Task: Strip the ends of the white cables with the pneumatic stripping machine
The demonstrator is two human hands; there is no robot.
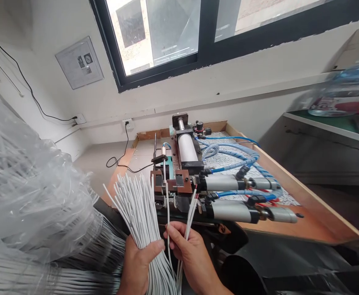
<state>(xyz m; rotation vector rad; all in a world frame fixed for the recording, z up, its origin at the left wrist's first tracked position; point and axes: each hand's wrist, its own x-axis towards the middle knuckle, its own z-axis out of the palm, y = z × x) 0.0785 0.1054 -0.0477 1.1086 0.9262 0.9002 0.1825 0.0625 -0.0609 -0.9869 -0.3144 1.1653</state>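
My left hand (141, 262) is wrapped round a thick bundle of white cables (138, 209), their cut ends fanning upward. Beside it, my right hand (185, 250) pinches a single white cable (167, 209) between thumb and forefinger; its tip points up at the front of a pneumatic machine (187, 148). A few more cables (191, 211) pass through the same hand, and reddish ends show on some of them. The machine has brown plates (182, 181) at its front and silver cylinders (231, 211) on the right.
Plastic-wrapped cable bundles (59, 205) fill the left side. A wooden-edged tray (327, 217) surrounds the machine, with blue hoses (244, 153) inside. At the right, a green shelf (323, 123) carries a large clear bottle (339, 98). A black cord (127, 149) hangs behind.
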